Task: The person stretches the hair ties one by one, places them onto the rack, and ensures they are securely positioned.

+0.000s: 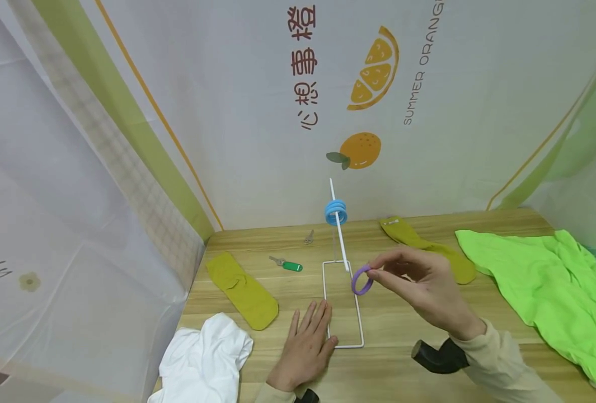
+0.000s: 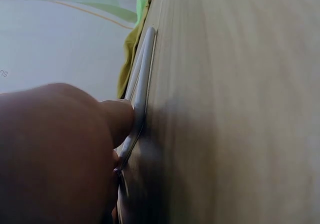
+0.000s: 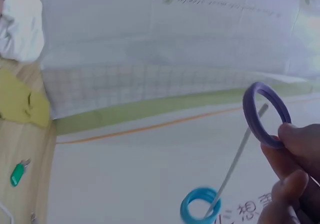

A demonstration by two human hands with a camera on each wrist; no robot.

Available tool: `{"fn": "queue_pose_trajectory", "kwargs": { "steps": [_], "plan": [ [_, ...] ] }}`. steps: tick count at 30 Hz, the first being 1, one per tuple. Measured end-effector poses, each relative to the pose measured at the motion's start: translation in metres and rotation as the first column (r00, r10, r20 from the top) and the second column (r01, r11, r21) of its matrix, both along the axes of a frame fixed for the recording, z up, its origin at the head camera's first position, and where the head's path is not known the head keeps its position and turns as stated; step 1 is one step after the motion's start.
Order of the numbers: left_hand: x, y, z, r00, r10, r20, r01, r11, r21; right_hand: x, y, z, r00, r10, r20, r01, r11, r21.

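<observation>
My right hand (image 1: 423, 285) pinches a purple ring (image 1: 354, 284) between thumb and fingertips, just right of the near end of a white rod (image 1: 341, 240). The right wrist view shows the rod's tip through the opening of the purple ring (image 3: 251, 116); whether it passes into the ring I cannot tell. Several blue rings (image 1: 336, 205) hang together farther along the rod. Below, my left hand (image 1: 305, 347) rests with fingers extended on the left side of the white wire stand's rectangular base (image 1: 359, 322). In the left wrist view, the thumb touches the base wire (image 2: 145, 79).
Left of the stand lie a key with a green tag (image 1: 292, 267), a small key (image 1: 309, 237), a mustard sock (image 1: 244, 291) and a white cloth (image 1: 204, 358). To the right are another mustard sock (image 1: 403, 232) and a bright green cloth (image 1: 544, 285). A printed curtain (image 1: 257, 140) stands behind.
</observation>
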State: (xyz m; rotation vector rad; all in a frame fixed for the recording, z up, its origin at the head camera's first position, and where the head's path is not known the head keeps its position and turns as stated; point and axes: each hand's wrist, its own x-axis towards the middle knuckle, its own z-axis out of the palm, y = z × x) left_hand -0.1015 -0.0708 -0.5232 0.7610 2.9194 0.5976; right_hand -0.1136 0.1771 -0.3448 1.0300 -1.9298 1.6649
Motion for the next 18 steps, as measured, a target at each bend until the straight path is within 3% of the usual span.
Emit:
{"fn": "queue_pose_trajectory", "kwargs": {
  "steps": [2,5,10,18],
  "plan": [
    [0.0,0.0,0.002,1.0,-0.001,0.003,0.001,1.0,-0.004,0.0,-0.007,0.007,1.0,0.008,-0.027,-0.009,0.999,-0.034],
    [0.0,0.001,0.001,1.0,-0.001,0.003,0.001,1.0,-0.003,-0.002,-0.015,0.011,0.999,-0.044,-0.007,0.044,0.999,-0.016],
    [0.001,0.001,-0.002,1.0,-0.005,-0.009,0.005,1.0,0.011,-0.01,-0.02,0.004,0.993,-0.11,0.035,0.109,0.994,0.021],
    [0.0,0.0,-0.003,1.0,0.005,-0.012,-0.005,1.0,0.013,-0.023,-0.023,-0.004,0.986,-0.164,0.003,0.164,0.985,0.043]
  ]
}}
